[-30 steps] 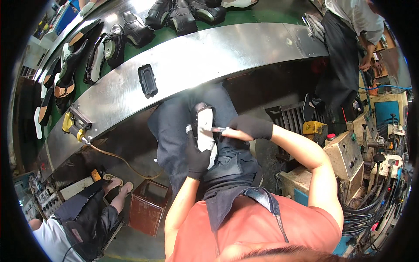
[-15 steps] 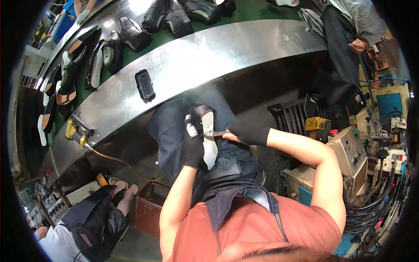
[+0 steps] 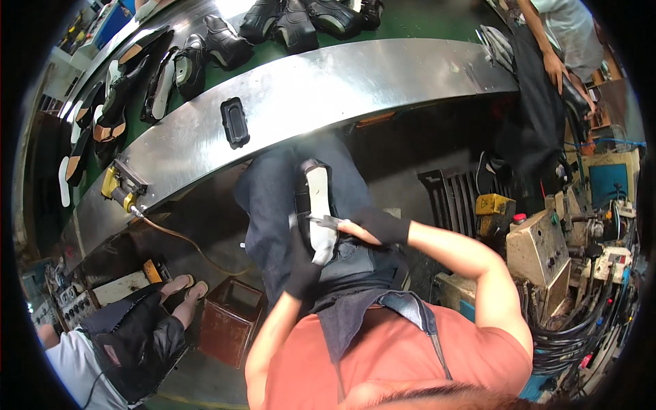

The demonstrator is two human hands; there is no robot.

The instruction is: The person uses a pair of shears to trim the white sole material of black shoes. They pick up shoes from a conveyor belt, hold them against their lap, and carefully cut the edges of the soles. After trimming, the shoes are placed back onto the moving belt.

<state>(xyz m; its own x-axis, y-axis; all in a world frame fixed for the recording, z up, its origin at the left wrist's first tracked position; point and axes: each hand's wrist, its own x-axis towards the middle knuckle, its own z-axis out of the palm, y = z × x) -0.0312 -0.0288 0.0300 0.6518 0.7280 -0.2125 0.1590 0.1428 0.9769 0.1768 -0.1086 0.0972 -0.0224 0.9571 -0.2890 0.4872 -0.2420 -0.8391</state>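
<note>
A dark shoe with its white sole side up [image 3: 317,188] rests lengthwise on my lap. My left hand [image 3: 302,265], in a dark fingerless glove with white wrapping on the fingers, grips it along its left side and near end. In my right hand [image 3: 372,227], also dark-gloved, is a thin metal hand tool [image 3: 326,221]; blade or jaws, I cannot tell. Its end lies across the white sole, close to my left fingers. The shoe's upper is mostly hidden beneath.
A metal bench edge [image 3: 301,82] curves ahead, bearing a black tray [image 3: 235,123] and a yellow air tool [image 3: 117,188]. Beyond it several black shoes [image 3: 225,42] line a green belt. Machinery [image 3: 540,246] stands at right, a brown bin [image 3: 231,321] at left. Co-workers are at both sides.
The shoe has turned slightly, and my left hand has slid toward its near end. My right hand and the tool have moved a little nearer to me. The right co-worker's arm has shifted.
</note>
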